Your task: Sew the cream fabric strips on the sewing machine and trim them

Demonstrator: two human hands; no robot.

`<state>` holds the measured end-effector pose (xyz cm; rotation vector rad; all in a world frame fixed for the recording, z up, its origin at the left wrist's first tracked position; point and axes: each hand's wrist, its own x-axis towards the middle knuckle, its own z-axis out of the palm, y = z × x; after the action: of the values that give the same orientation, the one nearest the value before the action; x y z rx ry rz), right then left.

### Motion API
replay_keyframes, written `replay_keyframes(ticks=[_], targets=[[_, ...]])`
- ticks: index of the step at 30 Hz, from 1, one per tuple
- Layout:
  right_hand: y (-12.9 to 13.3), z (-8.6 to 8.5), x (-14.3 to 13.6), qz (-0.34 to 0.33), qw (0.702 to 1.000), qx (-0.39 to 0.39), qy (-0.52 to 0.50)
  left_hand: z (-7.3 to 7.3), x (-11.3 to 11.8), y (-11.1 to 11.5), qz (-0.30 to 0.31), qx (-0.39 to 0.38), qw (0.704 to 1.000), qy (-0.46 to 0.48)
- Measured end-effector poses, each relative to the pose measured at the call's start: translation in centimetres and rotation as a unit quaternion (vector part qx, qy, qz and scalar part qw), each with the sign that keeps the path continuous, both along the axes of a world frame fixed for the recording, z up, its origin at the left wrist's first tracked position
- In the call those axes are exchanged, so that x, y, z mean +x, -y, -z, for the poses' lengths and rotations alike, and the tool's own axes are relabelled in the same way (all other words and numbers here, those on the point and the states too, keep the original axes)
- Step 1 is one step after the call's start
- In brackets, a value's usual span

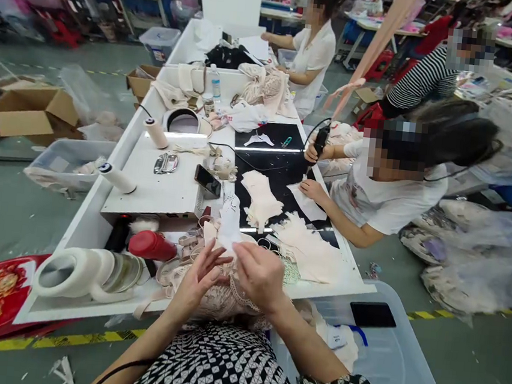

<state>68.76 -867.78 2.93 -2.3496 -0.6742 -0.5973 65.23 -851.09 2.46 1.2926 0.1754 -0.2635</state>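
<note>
Over the near edge of the bench [328, 291], the right hand [261, 274] has narrow grip on a white piece [230, 216]; the left hand [200, 274] opens wide.

One head-worn view looks forward and down over the table [202, 309].

A strip of black mat [290, 170] lies open between the cream piece [260, 195] and the co-worker's hands [313, 191], though a thin cable [258, 169] crosses its far part. Cream cutouts [309, 251] block the near right; a lace heap [227, 301], the red container [152, 245] and white rolls [74, 271] crowd the near edge and left, while the raised white box [166, 186], with upright thread cones [155, 133], obstructs reach beyond.
</note>
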Motion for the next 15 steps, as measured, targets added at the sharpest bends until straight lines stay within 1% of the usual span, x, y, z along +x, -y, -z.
replay_keyframes(ticks=[2, 5, 8, 10, 12, 15], targets=[[-1.5, -0.2, -1.8, -0.013, 1.000, -0.004, -0.006, 0.2, 0.0, 0.2, -0.009, 0.004, 1.000, 0.007], [-3.3, 0.0, -3.4, -0.024, 0.999, -0.018, -0.029, 0.7, 0.1, 0.0, -0.035, 0.075, 0.997, 0.004], [-3.8, -0.2, -4.0, -0.037, 0.998, -0.005, -0.044, 1.1, 0.4, -0.5, -0.051, 0.123, 0.991, -0.018], [-3.4, -0.7, -4.0, -0.039, 0.998, 0.037, -0.036, 1.0, 0.6, -0.9, -0.049, 0.142, 0.988, -0.032], [-2.4, -1.3, -3.8, -0.009, 0.996, 0.091, -0.009, 0.7, 0.7, -1.2, -0.037, 0.154, 0.987, -0.039], [-0.5, -1.7, -3.2, 0.102, 0.982, 0.155, 0.018, 0.2, 0.8, -1.5, 0.008, 0.133, 0.990, -0.037]])
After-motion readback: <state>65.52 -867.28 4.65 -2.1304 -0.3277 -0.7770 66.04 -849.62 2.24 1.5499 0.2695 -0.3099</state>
